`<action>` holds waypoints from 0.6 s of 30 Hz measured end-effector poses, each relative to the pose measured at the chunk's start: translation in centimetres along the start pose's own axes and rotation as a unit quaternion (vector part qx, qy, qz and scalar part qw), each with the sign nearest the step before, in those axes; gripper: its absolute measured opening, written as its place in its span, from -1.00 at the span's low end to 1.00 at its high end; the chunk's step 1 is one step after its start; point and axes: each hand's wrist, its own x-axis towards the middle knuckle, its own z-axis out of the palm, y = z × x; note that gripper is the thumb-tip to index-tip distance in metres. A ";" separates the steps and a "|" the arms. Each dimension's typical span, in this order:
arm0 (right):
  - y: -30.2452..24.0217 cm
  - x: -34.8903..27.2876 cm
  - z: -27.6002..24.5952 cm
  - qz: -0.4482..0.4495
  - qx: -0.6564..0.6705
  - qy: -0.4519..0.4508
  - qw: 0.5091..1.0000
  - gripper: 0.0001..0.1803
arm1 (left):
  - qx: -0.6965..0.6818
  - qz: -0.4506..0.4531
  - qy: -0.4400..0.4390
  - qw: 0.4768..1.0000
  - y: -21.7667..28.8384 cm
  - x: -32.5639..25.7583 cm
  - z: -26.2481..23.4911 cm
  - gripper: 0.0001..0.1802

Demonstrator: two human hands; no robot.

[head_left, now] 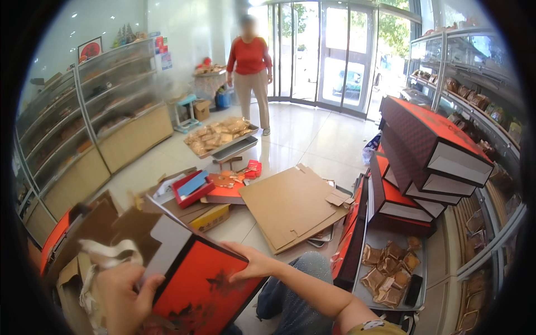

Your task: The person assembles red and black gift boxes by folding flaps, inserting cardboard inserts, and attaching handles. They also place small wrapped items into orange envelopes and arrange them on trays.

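Observation:
A red gift box (201, 290) with a dark printed picture and dark edges stands tilted in front of my knees. Its pale flap (170, 237) sticks up at the upper left end. My left hand (125, 296) grips the box's left edge, thumb against the red face and the other fingers partly hidden. At the upper right edge, my right hand (251, 262) is wrapped round the box, with the fingers on its face. A cream cloth strap (111, 252) hangs just behind my left hand, over opened brown cardboard (131, 226).
Flat cardboard (296, 206) lies ahead on the floor. To the right, stacked red boxes (441, 145) rise beside a tray (368, 279) of packaged pastries. Farther off are another pastry tray (220, 137) and a standing person (249, 72). Shelves (100, 100) line both sides.

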 end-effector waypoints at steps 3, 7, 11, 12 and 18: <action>-1.7 -1.4 -0.8 0.029 0.052 -0.059 0.996 -0.21 | 0.018 0.027 0.096 0.995 0.6 -0.3 1.2 -0.67; -2.7 -3.6 -2.3 0.112 0.061 -0.028 0.991 -0.27 | -0.055 -0.050 0.080 0.994 -1.9 2.2 2.2 -0.87; -0.7 -1.9 -1.7 0.133 0.001 0.012 0.991 -0.29 | -0.102 -0.053 0.374 0.920 -12.8 3.3 -5.1 -0.78; 0.5 -1.4 -2.2 0.142 -0.063 0.016 0.988 -0.28 | -0.088 -0.121 0.374 0.915 -17.6 2.4 -8.3 -0.75; 3.6 0.6 -4.7 0.109 0.165 0.198 0.960 -0.40 | -0.240 -0.186 0.532 0.790 -19.7 -1.7 -10.6 -0.73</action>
